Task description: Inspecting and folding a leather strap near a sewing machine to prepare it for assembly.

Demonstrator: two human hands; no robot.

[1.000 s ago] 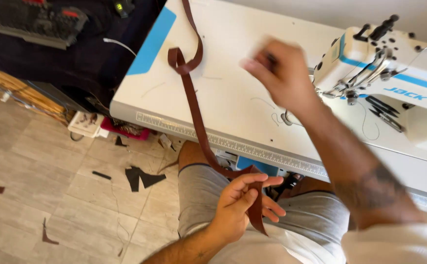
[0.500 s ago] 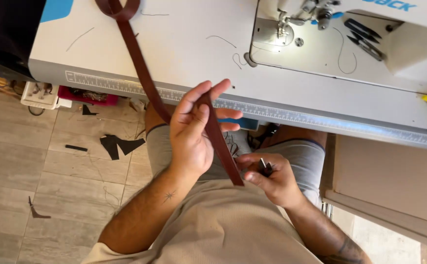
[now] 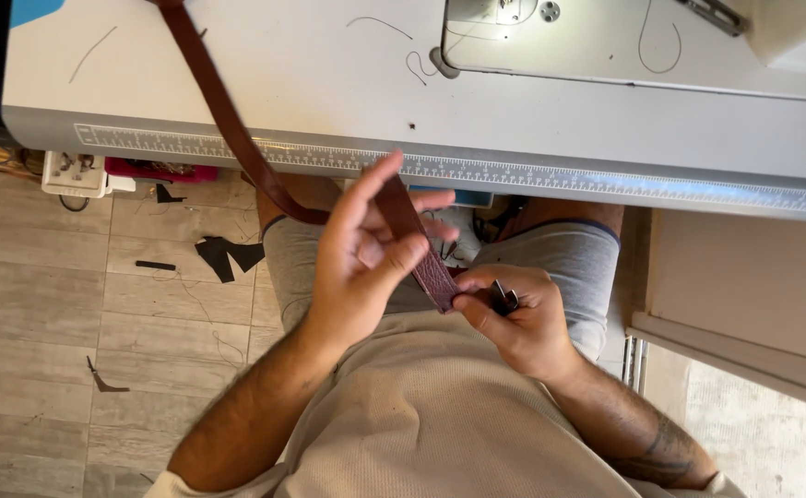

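Brown leather, a long narrow strap (image 3: 228,120), runs from the far left of the white tabletop (image 3: 329,83) over its near edge and down into the person's lap, so its free length stays supported while the near end is worked. Left of it, on the pale tiled floor (image 3: 71,304), lie dark offcuts of material (image 3: 223,255), and a white power strip (image 3: 73,173) sits just under the tabletop's edge.

Moving right, the left hand (image 3: 361,263) holds the strap's near end across its fingers, thumb raised and fingers loosely spread behind the leather rather than clamped; it seems to steady and angle the strap toward the other hand. The strap's tip (image 3: 435,277) slants down to the right, where it meets the right hand (image 3: 514,318). That hand's thumb and forefinger are pressed together on the tip, pinching it, while the remaining fingers curl around a small dark metal piece (image 3: 504,297), possibly a buckle or clip, though it is too hidden to be sure.

Far right, the white sewing machine base (image 3: 606,46) stands on the tabletop, well apart from both hands, with loose thread beside it.
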